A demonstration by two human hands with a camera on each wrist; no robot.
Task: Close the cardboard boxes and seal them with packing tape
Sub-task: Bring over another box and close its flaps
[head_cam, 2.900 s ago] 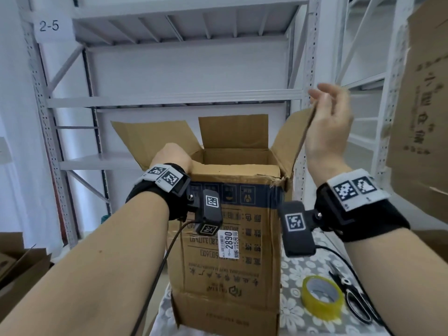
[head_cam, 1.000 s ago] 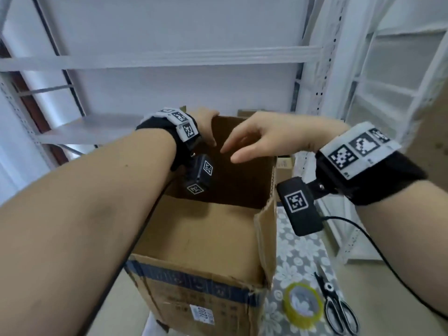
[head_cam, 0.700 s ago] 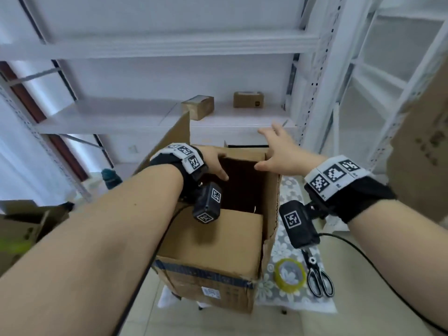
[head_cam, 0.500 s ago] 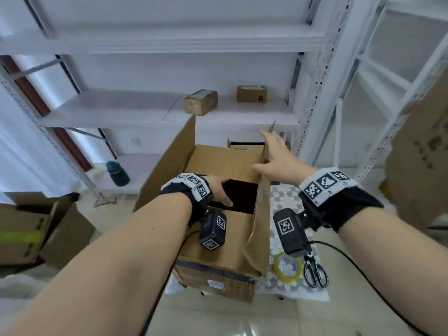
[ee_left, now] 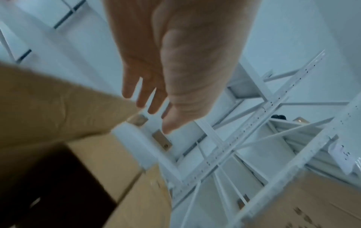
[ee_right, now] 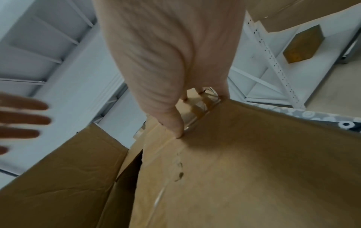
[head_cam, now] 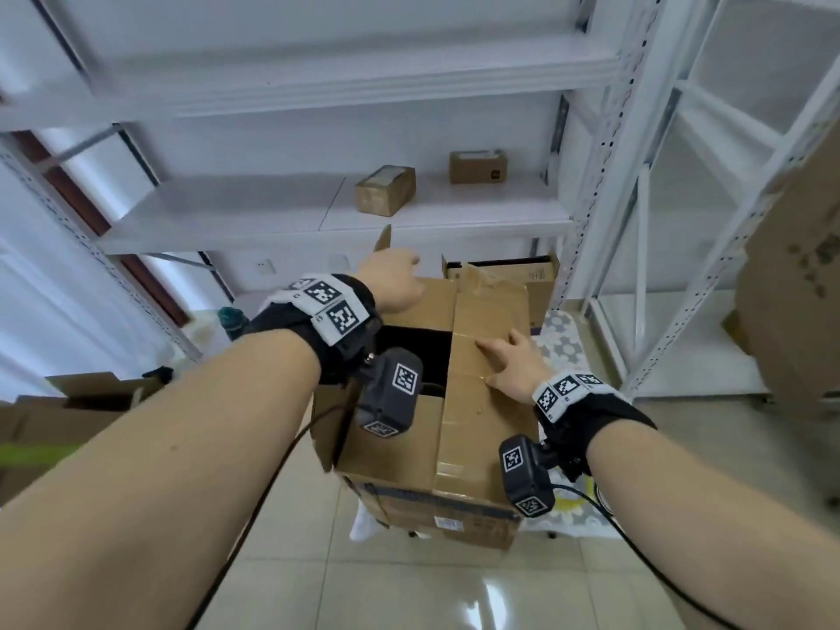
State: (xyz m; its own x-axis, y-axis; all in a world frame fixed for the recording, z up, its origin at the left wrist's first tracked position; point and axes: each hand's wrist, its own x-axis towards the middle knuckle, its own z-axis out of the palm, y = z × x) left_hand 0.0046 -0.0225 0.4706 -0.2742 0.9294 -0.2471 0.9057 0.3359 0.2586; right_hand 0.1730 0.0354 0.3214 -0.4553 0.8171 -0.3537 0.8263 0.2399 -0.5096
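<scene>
Cardboard box sits at worktop centre. Right hand, fingers flat, presses right flap down. Left hand, fingers straight, reaches the raised left flap at 11 o'clock. Risk: pressed flap could spring up if released.

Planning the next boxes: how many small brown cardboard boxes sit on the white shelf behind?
2: one small brown cardboard box left and angled, another right of it on the white shelf. Others may be hidden.

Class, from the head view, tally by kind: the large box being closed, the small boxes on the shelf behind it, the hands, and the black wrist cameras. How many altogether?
Large box: 1
Small boxes on the shelf: 2
Hands, left hand and right hand: 2
Wrist cameras: 2
Total: 7
</scene>
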